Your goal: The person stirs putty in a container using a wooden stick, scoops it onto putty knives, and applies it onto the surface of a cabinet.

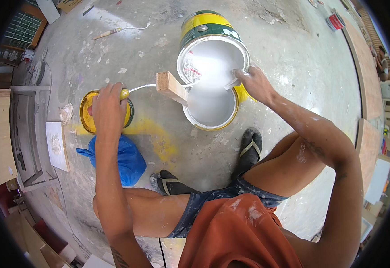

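My left hand point(109, 106) is closed round the yellow handle of a paint roller point(192, 67). The roller's thin rod runs right, past a wooden stick point(172, 88), and its white, red-streaked sleeve shows inside the upper can. That green and yellow paint can point(206, 27) is tipped toward me, white inside, with my right hand point(254, 84) gripping its rim. Its mouth meets a second can point(213, 126) with white inside; the stick leans by that can's left edge, its lower end hidden. Below my left hand lies a yellow round lid or can point(86, 117), partly covered.
A tied blue plastic bag point(130, 161) sits near my left foot. On the paint-spattered floor lie another roller frame point(108, 33) and a white board point(56, 146). A small red and white can point(334, 21) stands far right by wooden boards point(355, 62). A grey frame point(27, 138) stands left.
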Demonstrator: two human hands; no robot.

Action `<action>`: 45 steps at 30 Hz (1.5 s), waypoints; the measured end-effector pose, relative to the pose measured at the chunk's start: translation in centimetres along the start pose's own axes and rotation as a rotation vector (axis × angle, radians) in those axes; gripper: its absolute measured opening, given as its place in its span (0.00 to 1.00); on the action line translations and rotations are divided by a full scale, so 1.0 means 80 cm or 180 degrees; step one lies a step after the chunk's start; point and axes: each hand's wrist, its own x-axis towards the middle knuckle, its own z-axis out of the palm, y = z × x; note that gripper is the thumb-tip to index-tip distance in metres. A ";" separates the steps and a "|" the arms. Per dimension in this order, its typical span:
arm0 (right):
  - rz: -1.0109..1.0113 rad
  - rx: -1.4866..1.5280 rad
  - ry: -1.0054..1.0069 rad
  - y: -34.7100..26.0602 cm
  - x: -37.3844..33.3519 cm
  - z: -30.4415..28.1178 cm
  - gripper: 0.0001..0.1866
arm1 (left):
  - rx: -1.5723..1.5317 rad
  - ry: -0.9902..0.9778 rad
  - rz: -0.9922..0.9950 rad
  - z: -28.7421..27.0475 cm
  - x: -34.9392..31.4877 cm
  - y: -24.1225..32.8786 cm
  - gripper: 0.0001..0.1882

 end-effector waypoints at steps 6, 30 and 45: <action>-0.0019 0.0052 -0.0040 -0.004 0.001 -0.003 0.29 | 0.0022 0.0021 0.0020 0.001 -0.001 -0.002 0.16; -0.0021 -0.0074 0.0006 -0.007 -0.004 0.001 0.28 | 0.0025 0.0029 -0.0002 -0.004 0.003 -0.002 0.14; 0.0168 -0.0071 -0.0040 -0.015 -0.007 0.001 0.29 | 0.0028 0.0122 0.0033 -0.005 0.004 -0.003 0.13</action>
